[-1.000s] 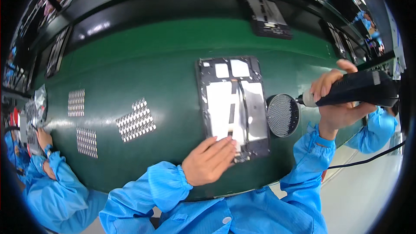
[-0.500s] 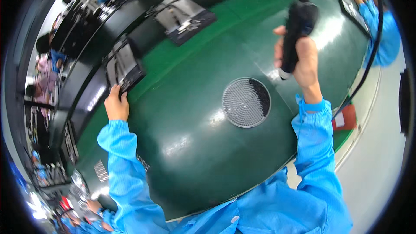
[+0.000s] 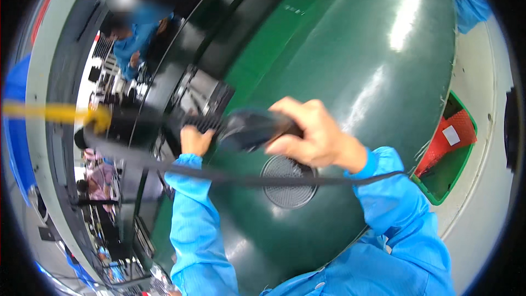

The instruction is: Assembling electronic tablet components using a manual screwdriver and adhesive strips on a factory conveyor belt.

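Gripping blurred black tool [image 3: 247, 130]: right hand [image 3: 324, 140] | left hand [image 3: 195, 142]: grip unclear | dish [image 3: 288, 204]: partly hidden

Benchtop [image 3: 350, 49]: smooth, v. glossy (streaky glare) | sleeves [image 3: 389, 197]: matt cloth, creased | bin [image 3: 446, 183]: plas.-looking | hand tool [image 3: 246, 131]: dk plas., finish blurred

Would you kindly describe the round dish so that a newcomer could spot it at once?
Over the green tabletop, find the right hand gripping a black tool. Just below that hand in the picture, crossed by a dark cable, lies the grey dish. Its round outline sets it apart from the straight-edged device near the left hand.
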`<action>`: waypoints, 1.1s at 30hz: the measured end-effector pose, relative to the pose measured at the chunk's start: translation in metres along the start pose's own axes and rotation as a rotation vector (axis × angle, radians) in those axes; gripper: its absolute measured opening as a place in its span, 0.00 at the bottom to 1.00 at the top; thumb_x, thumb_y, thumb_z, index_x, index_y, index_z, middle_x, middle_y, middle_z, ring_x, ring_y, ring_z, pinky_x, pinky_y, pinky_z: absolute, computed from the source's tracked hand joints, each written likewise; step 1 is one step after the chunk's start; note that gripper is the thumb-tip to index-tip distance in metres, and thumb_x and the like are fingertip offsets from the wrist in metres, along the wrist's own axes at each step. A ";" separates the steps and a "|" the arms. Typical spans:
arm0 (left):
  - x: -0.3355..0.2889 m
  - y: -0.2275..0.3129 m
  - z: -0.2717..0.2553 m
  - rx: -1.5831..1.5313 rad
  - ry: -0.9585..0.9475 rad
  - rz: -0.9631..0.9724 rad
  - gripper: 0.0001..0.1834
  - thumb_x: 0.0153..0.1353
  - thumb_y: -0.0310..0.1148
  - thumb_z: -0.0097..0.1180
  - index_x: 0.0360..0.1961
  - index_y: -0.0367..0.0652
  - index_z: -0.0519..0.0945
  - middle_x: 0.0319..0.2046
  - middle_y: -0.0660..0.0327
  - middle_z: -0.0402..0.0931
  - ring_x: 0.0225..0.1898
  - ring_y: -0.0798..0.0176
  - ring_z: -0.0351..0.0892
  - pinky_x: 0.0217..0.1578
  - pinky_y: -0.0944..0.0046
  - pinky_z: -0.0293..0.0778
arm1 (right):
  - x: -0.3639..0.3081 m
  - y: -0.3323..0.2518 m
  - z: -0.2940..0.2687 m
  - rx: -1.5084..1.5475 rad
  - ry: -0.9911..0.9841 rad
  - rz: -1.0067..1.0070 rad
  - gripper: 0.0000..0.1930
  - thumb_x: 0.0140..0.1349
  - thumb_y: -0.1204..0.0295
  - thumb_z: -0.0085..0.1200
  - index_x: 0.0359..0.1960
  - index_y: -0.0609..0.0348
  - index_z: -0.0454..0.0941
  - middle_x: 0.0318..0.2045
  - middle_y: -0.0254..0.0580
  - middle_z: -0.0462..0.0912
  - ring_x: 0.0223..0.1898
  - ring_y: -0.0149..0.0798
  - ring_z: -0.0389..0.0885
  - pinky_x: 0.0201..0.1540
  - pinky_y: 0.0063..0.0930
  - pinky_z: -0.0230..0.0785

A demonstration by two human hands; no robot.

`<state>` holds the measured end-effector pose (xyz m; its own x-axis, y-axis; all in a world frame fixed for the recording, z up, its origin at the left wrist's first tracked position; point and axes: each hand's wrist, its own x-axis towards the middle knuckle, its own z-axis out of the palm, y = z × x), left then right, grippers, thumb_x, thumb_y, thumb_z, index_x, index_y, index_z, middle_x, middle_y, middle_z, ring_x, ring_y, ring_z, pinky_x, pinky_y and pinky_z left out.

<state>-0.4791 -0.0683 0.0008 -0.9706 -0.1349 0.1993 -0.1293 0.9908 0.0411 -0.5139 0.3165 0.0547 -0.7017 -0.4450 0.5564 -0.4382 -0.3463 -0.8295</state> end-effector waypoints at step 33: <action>-0.192 0.186 -0.050 -0.554 0.172 0.150 0.63 0.28 0.45 0.71 0.65 0.31 0.50 0.65 0.37 0.47 0.61 0.38 0.59 0.58 0.51 0.58 | -0.004 0.011 0.022 -0.131 0.102 0.081 0.14 0.63 0.61 0.52 0.32 0.61 0.73 0.15 0.30 0.72 0.15 0.22 0.68 0.18 0.18 0.59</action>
<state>-0.3072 0.1416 0.0190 -0.9172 -0.0401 0.3963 0.1768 0.8505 0.4953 -0.5037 0.2961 0.0441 -0.7882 -0.3783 0.4855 -0.4428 -0.1993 -0.8742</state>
